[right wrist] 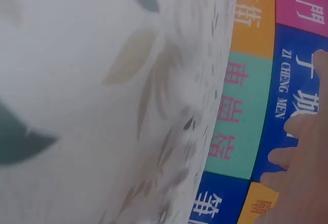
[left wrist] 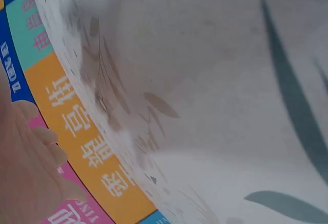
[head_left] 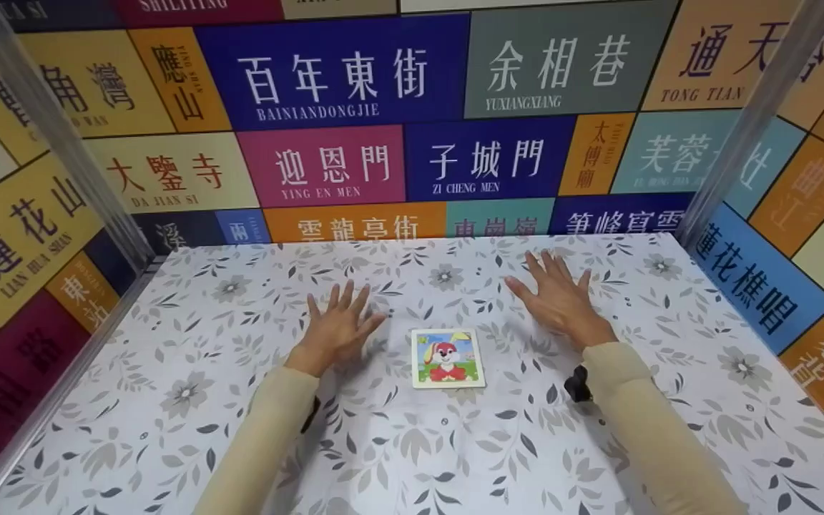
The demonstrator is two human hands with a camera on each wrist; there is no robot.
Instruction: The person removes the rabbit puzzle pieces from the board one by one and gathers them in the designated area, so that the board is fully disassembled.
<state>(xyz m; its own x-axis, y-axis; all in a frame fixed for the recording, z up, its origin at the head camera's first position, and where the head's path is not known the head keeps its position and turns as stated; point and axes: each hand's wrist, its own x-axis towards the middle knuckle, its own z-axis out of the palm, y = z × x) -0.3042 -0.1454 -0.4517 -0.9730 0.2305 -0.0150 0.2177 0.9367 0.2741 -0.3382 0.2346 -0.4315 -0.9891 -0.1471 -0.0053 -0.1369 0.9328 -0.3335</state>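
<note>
A small white-framed picture puzzle or card (head_left: 448, 359), showing a red and white cartoon puppy on grass, lies flat on the table between the two hands. To its left, my left hand (head_left: 340, 325) has its fingers spread and holds nothing. My right hand (head_left: 558, 297) is up to the right of the picture and farther back, fingers splayed, also holding nothing. In the left wrist view part of the left hand (left wrist: 33, 167) shows at the left edge. The right wrist view has the right hand (right wrist: 302, 157) along its right edge.
A floral-patterned white cloth (head_left: 190, 393) covers the table. Behind it rises a wall of coloured panels (head_left: 333, 71) with Chinese lettering. Clear upright posts stand at the back left corner (head_left: 133, 236) and back right corner (head_left: 694, 214).
</note>
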